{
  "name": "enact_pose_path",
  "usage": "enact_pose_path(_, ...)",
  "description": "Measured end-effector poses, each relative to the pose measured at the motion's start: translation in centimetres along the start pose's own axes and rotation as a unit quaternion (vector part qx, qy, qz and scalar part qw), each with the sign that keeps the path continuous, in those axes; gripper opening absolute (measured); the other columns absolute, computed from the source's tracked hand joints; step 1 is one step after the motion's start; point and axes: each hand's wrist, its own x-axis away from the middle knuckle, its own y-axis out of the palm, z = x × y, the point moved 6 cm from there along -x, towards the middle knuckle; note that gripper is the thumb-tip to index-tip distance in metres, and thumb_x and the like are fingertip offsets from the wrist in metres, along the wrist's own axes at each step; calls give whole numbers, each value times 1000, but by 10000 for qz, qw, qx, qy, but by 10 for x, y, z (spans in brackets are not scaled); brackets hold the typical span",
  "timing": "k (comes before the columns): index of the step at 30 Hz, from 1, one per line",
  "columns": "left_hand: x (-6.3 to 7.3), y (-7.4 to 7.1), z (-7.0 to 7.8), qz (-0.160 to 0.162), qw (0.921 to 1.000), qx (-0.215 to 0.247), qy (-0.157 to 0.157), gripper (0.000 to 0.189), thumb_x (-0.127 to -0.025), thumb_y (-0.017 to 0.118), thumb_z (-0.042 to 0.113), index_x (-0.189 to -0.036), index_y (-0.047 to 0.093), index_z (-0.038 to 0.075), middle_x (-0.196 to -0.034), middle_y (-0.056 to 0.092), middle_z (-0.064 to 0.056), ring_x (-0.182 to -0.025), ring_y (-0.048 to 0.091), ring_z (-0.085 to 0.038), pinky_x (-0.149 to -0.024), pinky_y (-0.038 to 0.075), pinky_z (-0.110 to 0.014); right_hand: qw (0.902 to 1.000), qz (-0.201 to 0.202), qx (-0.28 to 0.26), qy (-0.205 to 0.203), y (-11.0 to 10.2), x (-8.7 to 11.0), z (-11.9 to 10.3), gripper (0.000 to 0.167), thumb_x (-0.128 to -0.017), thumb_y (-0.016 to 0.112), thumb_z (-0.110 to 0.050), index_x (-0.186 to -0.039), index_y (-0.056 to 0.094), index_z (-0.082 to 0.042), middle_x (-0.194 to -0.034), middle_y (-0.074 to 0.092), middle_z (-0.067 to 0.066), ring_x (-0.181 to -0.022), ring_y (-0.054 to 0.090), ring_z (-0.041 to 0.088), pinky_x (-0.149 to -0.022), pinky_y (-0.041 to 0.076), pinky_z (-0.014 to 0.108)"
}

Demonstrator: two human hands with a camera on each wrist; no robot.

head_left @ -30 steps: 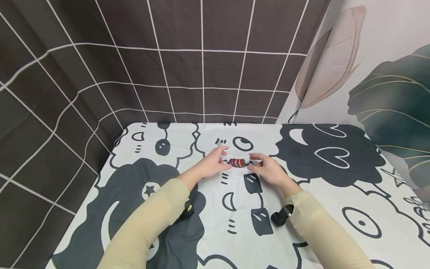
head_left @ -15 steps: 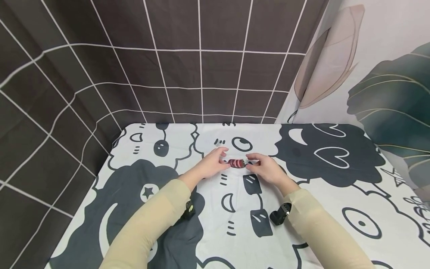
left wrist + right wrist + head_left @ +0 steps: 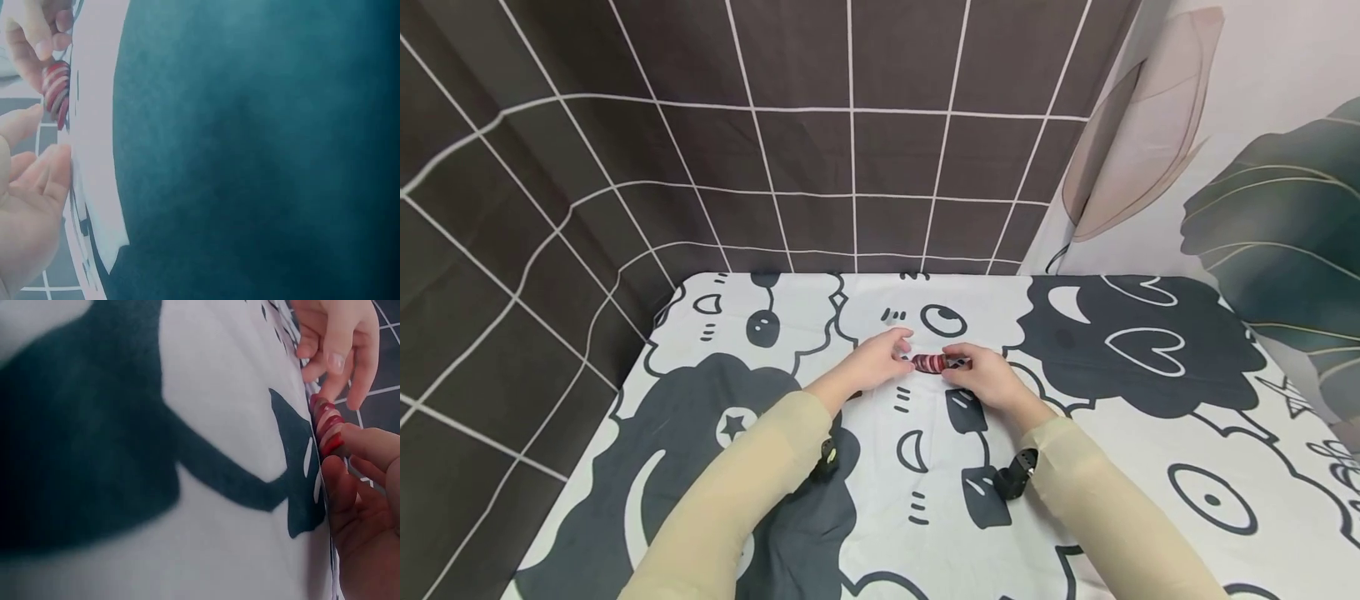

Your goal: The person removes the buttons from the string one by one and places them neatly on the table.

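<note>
A small roll-shaped thing with red and pale stripes (image 3: 929,363) lies crosswise on the patterned cloth, with dark ends. At its right end my right hand (image 3: 988,375) pinches it between thumb and fingers; the right wrist view shows the fingertips against the red end of the striped roll (image 3: 329,428). Just off its left end is my left hand (image 3: 874,360), thumb and fingers spread apart. In the left wrist view a gap shows between the left fingertips and the striped roll (image 3: 56,94). Part of its right end is hidden by the right fingers.
The white cloth (image 3: 880,450) with black cartoon shapes covers the surface. Behind it and at the left hangs a dark curtain (image 3: 805,150) with a white grid. A leaf-patterned curtain (image 3: 1270,208) hangs at the right. Each wrist wears a black camera (image 3: 1017,473).
My right hand has moved left, from beside the roll's dark right end to its striped body, and now pinches it. My left hand has barely moved.
</note>
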Motion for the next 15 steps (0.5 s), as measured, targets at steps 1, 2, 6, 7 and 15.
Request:
enact_pose_path(1,-1,0,1,-30,10000,-41,29,60,-88,65,20,-141,38,8,-123,58,-6,-104,58,-17,-91,44,-32,10000,3,14,8,1,-1,0,43,-85,66,-24,-123,59,-6,-84,65,4,-70,56,16,-66,44,32)
enact_pose_path(2,-2,0,1,-49,9999,-88,51,60,-88,65,20,-141,38,8,-122,58,-5,-103,58,-17,-91,44,-32,10000,7,47,7,2,-1,0,42,-85,66,-24,-123,59,-7,-85,65,4,-71,55,16,-66,44,32)
enact_pose_path(6,-6,2,1,-115,9996,-255,100,59,-88,65,19,-140,40,8,-118,60,-4,-101,58,-16,-90,44,-31,10000,48,8,38,4,-3,-1,40,-85,66,-22,-121,59,-7,-92,66,6,-73,56,16,-69,45,33)
enact_pose_path(7,-6,2,1,-130,9994,-287,113,58,-88,65,18,-140,40,8,-117,60,-3,-100,58,-15,-90,44,-31,10000,59,3,45,4,-3,-1,39,-85,66,-22,-121,60,-7,-93,66,6,-74,57,16,-69,45,33)
enact_pose_path(15,-9,5,6,-280,9970,-607,382,57,-87,64,11,-139,41,6,-114,61,-5,-95,60,-14,-89,44,-29,9999,129,-84,29,5,-5,-4,35,-84,68,-20,-116,61,-5,-88,64,6,-70,57,14,-66,45,31)
